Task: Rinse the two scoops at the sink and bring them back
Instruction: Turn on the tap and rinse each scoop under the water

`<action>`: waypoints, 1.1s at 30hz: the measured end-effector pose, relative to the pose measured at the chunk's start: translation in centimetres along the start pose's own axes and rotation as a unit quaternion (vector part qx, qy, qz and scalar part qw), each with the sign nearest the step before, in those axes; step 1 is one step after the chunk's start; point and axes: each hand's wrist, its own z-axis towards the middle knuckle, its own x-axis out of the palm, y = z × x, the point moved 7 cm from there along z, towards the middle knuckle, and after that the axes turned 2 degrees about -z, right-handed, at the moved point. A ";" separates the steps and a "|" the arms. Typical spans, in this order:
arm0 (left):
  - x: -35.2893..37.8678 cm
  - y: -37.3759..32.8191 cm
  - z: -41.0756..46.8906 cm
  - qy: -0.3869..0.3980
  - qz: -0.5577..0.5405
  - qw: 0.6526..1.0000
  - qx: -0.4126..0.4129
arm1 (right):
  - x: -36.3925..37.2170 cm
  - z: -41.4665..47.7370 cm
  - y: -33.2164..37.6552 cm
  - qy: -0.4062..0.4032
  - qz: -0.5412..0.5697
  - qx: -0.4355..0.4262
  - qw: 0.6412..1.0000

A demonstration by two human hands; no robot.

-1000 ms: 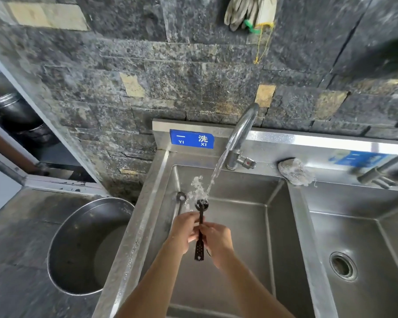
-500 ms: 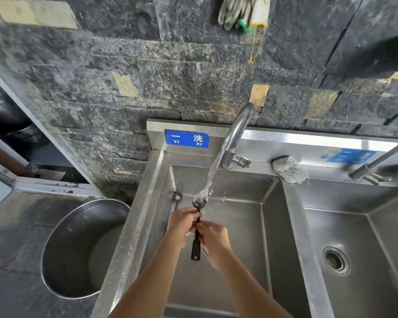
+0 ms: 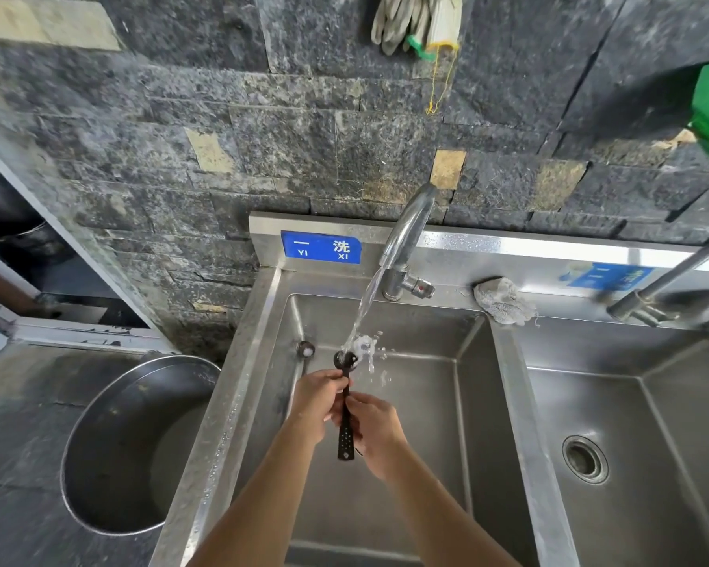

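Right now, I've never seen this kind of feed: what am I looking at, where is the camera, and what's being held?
There is no machine here: a person works with bare hands, and the one camera sits on their head, looking down. Both hands are over the left sink basin. The left hand and right hand grip a dark scoop, its bowl under water running from the faucet. I can make out only one scoop. A crumpled cloth lies on the sink ledge; a metal bowl sits to the left.

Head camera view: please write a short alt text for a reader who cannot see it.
Two hands, left hand and right hand, hold a dark scoop under water running from the tap into the left basin of a steel sink.
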 end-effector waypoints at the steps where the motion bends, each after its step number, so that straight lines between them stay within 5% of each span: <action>1: 0.1 0.1 0.0 0.000 0.001 1.000 -0.002 | 0.0 -0.2 0.0 0.003 0.005 0.004 1.000; 27: 1.4 -1.8 3.5 0.033 0.053 0.998 -0.008 | -0.1 -3.8 1.2 -0.015 -0.054 0.085 0.995; 33: 2.5 -5.9 5.7 0.038 0.029 0.999 0.013 | 1.1 -2.5 2.6 0.013 0.043 0.121 0.992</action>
